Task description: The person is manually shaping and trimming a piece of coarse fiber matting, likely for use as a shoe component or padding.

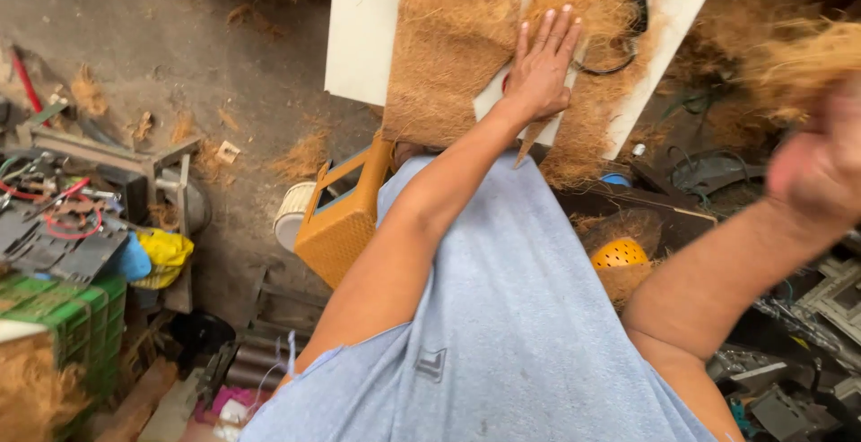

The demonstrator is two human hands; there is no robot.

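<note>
**Flat hand on a fibre mat, blurred hand with a loose tuft**

A brown fibre mat (453, 43) lies on a white board (363, 34) at the top of the view, its near edge hanging just past the board's near edge. The left hand (541, 70) rests flat on the board and mat, palm down, fingers straight and slightly spread, gripping nothing. Under the palm is a pale strip of board showing between the mat and a second heap of loose fibre (587, 128) on the right half of the board. A black cable (632, 21) loops across that heap near the board's far right edge.

The right hand (821, 169) is raised at the right edge of the view and badly blurred; whether its fingers are closed cannot be told. A tuft of fibre (803, 61) shows just above it, also blurred, and contact between them is unclear.

Below the board stands an orange plastic stool (345, 222), with a white bucket (294, 216) just beside it on the left. A yellow perforated ball-shaped thing (619, 254) sits to the right of the person's blue shirt (502, 316). On the left of the grey floor (134, 30) lie a metal frame (117, 151), a yellow cloth (164, 252) and a green crate (72, 316), with scraps of fibre scattered about.
</note>
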